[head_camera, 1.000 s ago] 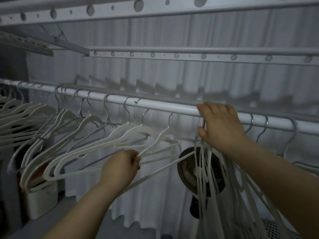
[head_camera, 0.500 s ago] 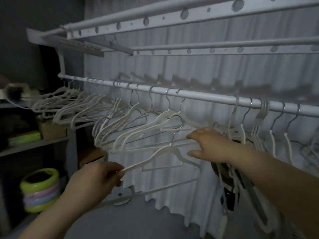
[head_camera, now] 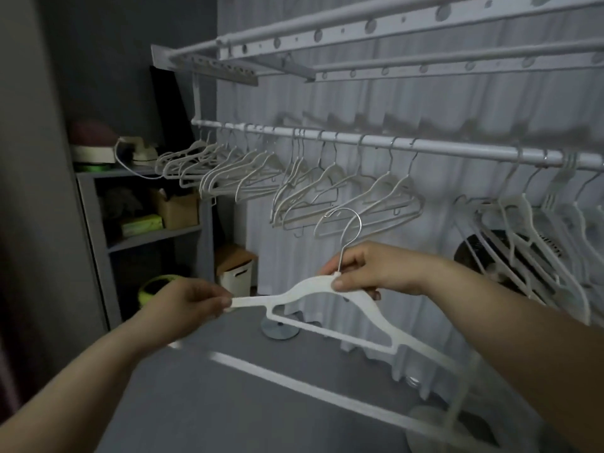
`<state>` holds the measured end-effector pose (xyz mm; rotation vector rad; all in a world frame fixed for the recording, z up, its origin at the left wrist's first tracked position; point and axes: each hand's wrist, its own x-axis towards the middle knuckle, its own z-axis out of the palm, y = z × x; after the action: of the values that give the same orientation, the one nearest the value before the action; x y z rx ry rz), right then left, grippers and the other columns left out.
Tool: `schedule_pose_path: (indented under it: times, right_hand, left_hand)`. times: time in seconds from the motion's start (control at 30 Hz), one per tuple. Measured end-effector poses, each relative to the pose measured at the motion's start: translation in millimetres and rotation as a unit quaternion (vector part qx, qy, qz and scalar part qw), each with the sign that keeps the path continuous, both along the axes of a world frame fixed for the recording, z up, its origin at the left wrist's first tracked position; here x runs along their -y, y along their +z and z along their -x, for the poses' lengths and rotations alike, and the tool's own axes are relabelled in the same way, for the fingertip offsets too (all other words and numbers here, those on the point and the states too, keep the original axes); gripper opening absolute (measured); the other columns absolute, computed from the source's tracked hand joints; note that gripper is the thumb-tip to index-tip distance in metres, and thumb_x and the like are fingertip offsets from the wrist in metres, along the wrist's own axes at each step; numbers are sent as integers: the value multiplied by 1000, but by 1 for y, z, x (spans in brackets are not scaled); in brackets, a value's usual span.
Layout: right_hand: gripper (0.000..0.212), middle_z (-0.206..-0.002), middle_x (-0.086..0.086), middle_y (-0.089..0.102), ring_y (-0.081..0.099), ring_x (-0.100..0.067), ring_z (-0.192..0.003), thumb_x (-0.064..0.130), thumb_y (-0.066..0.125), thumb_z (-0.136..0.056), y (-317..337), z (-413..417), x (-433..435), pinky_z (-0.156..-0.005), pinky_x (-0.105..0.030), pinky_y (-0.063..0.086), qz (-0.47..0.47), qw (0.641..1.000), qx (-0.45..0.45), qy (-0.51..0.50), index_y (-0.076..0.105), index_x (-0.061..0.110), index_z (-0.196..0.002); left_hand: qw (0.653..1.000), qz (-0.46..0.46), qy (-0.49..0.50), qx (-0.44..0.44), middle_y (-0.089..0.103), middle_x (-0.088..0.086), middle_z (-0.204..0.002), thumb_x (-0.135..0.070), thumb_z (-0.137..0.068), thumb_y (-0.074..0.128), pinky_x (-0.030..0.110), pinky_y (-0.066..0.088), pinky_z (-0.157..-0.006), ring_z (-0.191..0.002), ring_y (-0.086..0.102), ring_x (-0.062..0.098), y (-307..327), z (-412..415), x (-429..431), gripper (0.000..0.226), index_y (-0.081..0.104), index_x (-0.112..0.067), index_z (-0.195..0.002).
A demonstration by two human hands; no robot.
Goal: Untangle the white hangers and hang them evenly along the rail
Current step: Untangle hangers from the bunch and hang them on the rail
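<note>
I hold one white hanger [head_camera: 330, 308] off the rail, well below it, with its metal hook pointing up. My left hand [head_camera: 186, 305] pinches the hanger's left arm tip. My right hand [head_camera: 369, 273] grips its neck just under the hook. The white rail [head_camera: 457, 148] runs across the view from left to right. Several white hangers [head_camera: 327, 188] hang on it in loose groups at the left and middle. A denser, tangled bunch [head_camera: 536, 237] hangs at the right. A gap on the rail separates the middle group from the right bunch.
A grey shelf unit [head_camera: 143, 230] with boxes stands at the left. A white bin with a brown lid [head_camera: 233, 269] sits on the floor by the curtain. A black fan [head_camera: 480, 256] shows behind the right bunch. Upper rack bars [head_camera: 359, 31] run overhead.
The hanger has come off the rail and down into both hands. My right hand moved from the hangers to its neck. The view swung left and back.
</note>
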<state>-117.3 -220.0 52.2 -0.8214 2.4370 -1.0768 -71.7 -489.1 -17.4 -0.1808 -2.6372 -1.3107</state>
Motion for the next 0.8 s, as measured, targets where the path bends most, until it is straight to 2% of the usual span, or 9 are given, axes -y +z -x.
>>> schedule_pose_path:
  times: [0.03,0.1,0.17,0.23,0.33,0.5,0.57,0.7,0.8]
  right_hand:
    - [23,-56,3,55,46,-1,-39,6,57,-86,-2,-5,3,-38,-12,38,9,1000,9,1,63,28,-91]
    - [24,-47,9,53,48,-2,-37,8,56,-87,-6,-12,8,-37,-13,40,18,1000,13,-12,63,30,-91]
    - [14,-46,4,54,49,-4,-35,10,55,-89,-9,-17,11,-37,-15,42,20,998,10,-54,66,17,-90]
    - [16,-43,4,56,51,-5,-33,10,52,-90,-14,-20,11,-38,-16,46,15,996,13,-92,65,5,-82]
    - [25,-44,5,60,58,-6,-38,11,45,-93,-24,-24,8,-44,-17,51,3,992,31,-124,60,9,-74]
    - [33,-57,-6,57,59,-5,-37,16,38,-97,-32,-22,6,-44,-17,51,-3,983,12,-183,56,10,-69]
    - [34,-51,-5,57,57,-6,-34,17,39,-97,-32,-19,5,-41,-18,49,2,978,-2,-209,54,9,-67]
    - [36,-39,3,57,55,-7,-32,19,40,-96,-24,-12,-3,-39,-18,49,4,971,-20,-236,55,9,-65]
    - [36,-50,-5,57,55,-6,-31,19,39,-97,-14,-6,-14,-38,-17,48,12,968,-37,-249,55,9,-65]
  left_hand:
    - [999,16,30,-21,64,1,-76,-17,-84,59,10,39,-55,-64,56,12,-2,0,-2,12,70,-17,-89]
    - [996,31,71,-48,64,4,-103,-20,-85,58,19,41,-73,-90,60,16,-8,2,-9,26,62,-12,-110]
    - [995,39,64,-65,61,4,-114,-21,-86,57,23,38,-83,-101,56,17,-9,2,-17,30,59,-14,-115]
    - [998,23,15,-61,60,-5,-109,-22,-86,56,15,38,-81,-92,54,5,-11,-1,-30,28,60,-16,-114]
    - [994,-61,-87,-12,60,-15,-93,-21,-87,55,-3,41,-62,-79,52,-9,-11,-7,-51,19,61,-20,-106]
    - [951,-174,-209,148,66,-9,-95,-44,-79,49,15,54,-65,-83,64,5,-1,-21,-70,30,60,-25,-99]
    - [941,-134,-250,183,65,-7,-98,-50,-70,52,19,56,-62,-81,64,6,7,-23,-71,37,59,-28,-99]
    - [955,-1,-230,185,57,-8,-101,-24,-80,64,17,54,-54,-73,64,8,15,-15,-78,54,39,-22,-129]
    - [960,56,-213,173,60,-5,-84,-13,-89,50,18,51,-46,-52,61,6,15,-5,-93,28,50,-15,-117]
